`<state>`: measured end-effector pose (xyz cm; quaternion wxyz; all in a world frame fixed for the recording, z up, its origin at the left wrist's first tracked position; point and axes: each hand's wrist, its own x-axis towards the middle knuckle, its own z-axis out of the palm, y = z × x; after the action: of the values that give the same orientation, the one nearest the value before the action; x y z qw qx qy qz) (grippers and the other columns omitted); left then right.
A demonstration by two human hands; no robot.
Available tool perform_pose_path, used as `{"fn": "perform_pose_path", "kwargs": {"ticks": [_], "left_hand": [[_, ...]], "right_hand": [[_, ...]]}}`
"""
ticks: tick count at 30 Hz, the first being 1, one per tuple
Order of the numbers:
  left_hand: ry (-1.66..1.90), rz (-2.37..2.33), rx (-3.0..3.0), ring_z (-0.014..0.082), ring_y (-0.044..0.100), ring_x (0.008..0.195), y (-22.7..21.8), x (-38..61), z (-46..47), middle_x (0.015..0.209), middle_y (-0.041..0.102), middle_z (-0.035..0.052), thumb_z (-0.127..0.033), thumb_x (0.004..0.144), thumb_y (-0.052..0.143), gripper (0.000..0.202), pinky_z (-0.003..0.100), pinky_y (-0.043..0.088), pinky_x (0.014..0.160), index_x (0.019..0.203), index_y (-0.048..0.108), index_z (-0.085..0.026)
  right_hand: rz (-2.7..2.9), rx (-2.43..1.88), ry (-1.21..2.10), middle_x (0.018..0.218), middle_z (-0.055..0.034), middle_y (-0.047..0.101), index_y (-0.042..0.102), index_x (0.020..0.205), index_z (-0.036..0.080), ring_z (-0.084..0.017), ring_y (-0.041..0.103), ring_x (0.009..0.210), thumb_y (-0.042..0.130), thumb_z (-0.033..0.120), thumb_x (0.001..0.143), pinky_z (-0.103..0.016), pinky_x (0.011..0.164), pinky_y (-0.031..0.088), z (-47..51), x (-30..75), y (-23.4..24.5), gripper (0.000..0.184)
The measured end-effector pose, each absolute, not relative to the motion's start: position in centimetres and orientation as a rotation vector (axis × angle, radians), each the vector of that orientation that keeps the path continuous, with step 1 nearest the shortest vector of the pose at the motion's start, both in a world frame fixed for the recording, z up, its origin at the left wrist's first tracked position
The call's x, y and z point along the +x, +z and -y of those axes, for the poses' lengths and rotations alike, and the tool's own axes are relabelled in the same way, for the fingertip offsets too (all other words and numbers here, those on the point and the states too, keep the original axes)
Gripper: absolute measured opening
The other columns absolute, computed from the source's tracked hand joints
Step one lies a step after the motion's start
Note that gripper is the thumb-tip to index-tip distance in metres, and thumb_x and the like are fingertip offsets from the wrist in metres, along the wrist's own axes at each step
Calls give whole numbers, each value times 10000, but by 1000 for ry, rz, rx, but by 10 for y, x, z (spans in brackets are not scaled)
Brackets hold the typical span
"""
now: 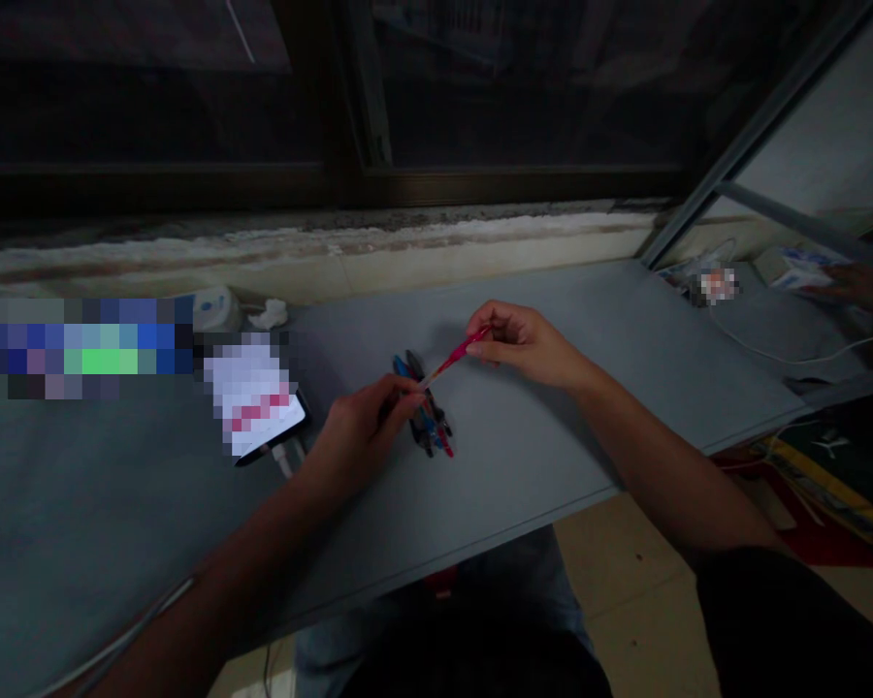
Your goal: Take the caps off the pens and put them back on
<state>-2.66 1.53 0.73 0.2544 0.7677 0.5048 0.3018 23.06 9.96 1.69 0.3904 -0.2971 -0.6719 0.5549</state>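
Note:
A red pen [452,360] with a clear section is held aslant above the desk between my two hands. My right hand [524,341] pinches its red upper end between thumb and fingers. At the clear lower end, the thumb and fingertips of my left hand [364,427] are closed on the pen. Below it, on the desktop, lies a small bunch of pens [429,431] in black, blue and red, partly hidden by my left fingers.
A lit phone [262,407] with a white cable [283,458] plugged in lies left on the grey desk [524,436]. A white round device [216,310] and crumpled tissue [269,313] sit behind. Beyond the metal frame [742,126] at right, another person's hand [862,291] shows.

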Motion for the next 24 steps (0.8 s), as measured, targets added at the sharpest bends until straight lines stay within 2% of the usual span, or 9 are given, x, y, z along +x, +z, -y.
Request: {"fn": "perform_pose_path", "kwargs": {"ticks": [6,11,18,24], "left_hand": [[750,-1274,2131,132,541,553,11,-26,-9,716,677,10,-443,1027,491,366,258,435,582,932,723,-176],[684,-1146,2032,121,474,522,16,-21,-4,628,592,-17,-420,1053,411,406,245,411,549,816,645,-188],[660,-1093,1959,123,466,567,14,-18,-1,647,530,-29,-440,1048,428,406,240,368,547,855,668,-176],[670,-1130,1919,120,447,561,11,-19,-2,629,489,-44,-462,1042,442,419,241,352,548,823,654,-175]], "right_hand": [[1436,-643,1661,722,38,658,675,856,161,-67,562,609,910,270,719,-192,595,486,-92,224,23,292],[1283,-581,1789,806,28,670,648,823,165,-56,597,617,877,189,703,-182,606,506,-89,224,23,260],[1198,-663,1662,780,37,656,687,983,171,-60,571,584,851,242,734,-188,574,483,-95,230,26,307],[1224,-708,1450,785,41,609,688,998,168,-59,533,589,830,256,753,-202,545,439,-97,232,30,296]]}}
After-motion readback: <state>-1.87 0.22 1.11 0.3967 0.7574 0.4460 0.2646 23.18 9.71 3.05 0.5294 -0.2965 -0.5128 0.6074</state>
